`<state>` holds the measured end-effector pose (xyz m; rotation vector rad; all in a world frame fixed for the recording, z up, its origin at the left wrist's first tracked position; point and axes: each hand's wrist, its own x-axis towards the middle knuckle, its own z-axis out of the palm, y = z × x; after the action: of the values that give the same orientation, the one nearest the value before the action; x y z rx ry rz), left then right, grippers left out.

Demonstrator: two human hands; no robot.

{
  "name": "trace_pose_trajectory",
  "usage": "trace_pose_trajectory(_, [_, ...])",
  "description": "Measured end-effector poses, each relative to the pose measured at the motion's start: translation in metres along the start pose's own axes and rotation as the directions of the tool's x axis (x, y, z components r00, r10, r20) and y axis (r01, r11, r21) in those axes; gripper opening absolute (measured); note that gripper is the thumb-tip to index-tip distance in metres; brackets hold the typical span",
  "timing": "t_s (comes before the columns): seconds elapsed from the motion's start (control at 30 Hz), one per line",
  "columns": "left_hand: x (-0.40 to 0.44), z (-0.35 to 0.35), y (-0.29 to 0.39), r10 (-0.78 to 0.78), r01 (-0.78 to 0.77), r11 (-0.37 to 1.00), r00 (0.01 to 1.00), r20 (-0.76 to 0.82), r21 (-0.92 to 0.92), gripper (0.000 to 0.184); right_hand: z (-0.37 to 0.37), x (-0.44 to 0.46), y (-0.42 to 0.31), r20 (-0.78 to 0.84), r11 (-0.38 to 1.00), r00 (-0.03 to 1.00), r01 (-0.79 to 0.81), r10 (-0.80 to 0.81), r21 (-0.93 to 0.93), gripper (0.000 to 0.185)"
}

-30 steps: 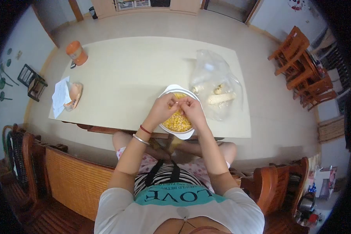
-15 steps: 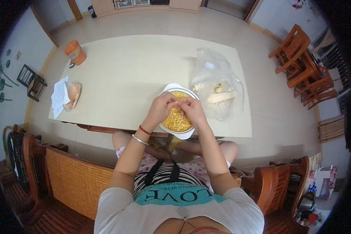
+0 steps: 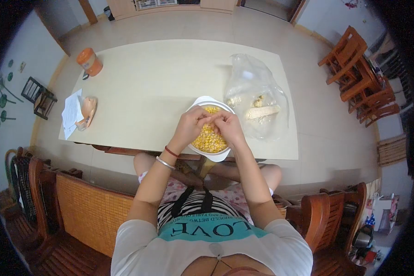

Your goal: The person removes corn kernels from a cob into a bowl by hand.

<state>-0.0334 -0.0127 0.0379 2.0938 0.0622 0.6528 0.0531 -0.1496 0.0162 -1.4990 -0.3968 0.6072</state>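
Note:
A white bowl [image 3: 215, 158] with two side handles stands at the table's near edge, filled with loose yellow corn kernels [image 3: 210, 141]. Over it, my left hand [image 3: 193, 123] and my right hand [image 3: 228, 126] meet with their fingertips pinched close together. Whatever lies between the fingers is too small and too covered to name. To the right of the bowl, a bare corn cob [image 3: 263, 112] and some smaller cob pieces [image 3: 234, 101] rest on a clear plastic bag [image 3: 253, 76].
The pale table [image 3: 161, 69] carries an orange-lidded jar [image 3: 90, 62] at its far left, with papers [image 3: 71, 112] and a small package [image 3: 88, 112] nearer. Wooden chairs [image 3: 345, 55] stand at the right. A wooden bench [image 3: 92, 209] is behind me.
My fingers have shifted slightly while staying pinched together over the bowl. The whole view has moved a little; the bowl, bag and cob keep their places.

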Motion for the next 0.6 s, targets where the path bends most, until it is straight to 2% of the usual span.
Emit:
trace_pose_trajectory(0.07, [-0.002,0.002,0.000,-0.029,0.030,0.999,0.997,-0.076,0.013,0.011,-0.003,0.001,0.009,-0.181,0.992,0.976,0.113,-0.120,-0.049,0.008])
trace_pose_trajectory(0.1, [-0.003,0.001,0.001,-0.019,0.022,0.998,0.998,-0.061,0.053,0.011,-0.007,-0.003,0.008,-0.246,0.975,0.944,0.220,-0.221,-0.032,0.008])
trace_pose_trajectory(0.17, [-0.003,-0.002,0.002,0.005,0.000,0.991,1.000,-0.031,0.133,0.012,-0.020,-0.013,0.005,-0.376,0.902,0.832,0.432,-0.407,-0.020,0.010])
trace_pose_trajectory(0.27, [-0.006,-0.005,-0.010,0.112,-0.168,0.920,0.978,0.174,0.354,0.014,-0.061,-0.012,0.011,-0.467,0.845,0.705,0.425,-0.534,-0.325,0.010])
trace_pose_trajectory(0.37, [-0.010,0.003,-0.024,0.309,-0.380,0.893,0.908,0.284,0.240,0.011,-0.085,-0.024,0.009,-0.521,0.808,0.651,0.263,-0.552,-0.527,0.009])
trace_pose_trajectory(0.47, [-0.009,-0.002,0.004,0.207,-0.257,0.966,0.841,0.500,0.032,0.015,-0.097,-0.033,0.032,-0.481,0.711,0.567,0.300,-0.669,-0.636,0.008])
trace_pose_trajectory(0.6, [-0.011,0.005,0.010,0.272,-0.316,0.949,0.770,0.578,-0.026,0.016,-0.083,-0.051,0.060,-0.436,0.695,0.603,0.297,-0.668,-0.655,0.009])
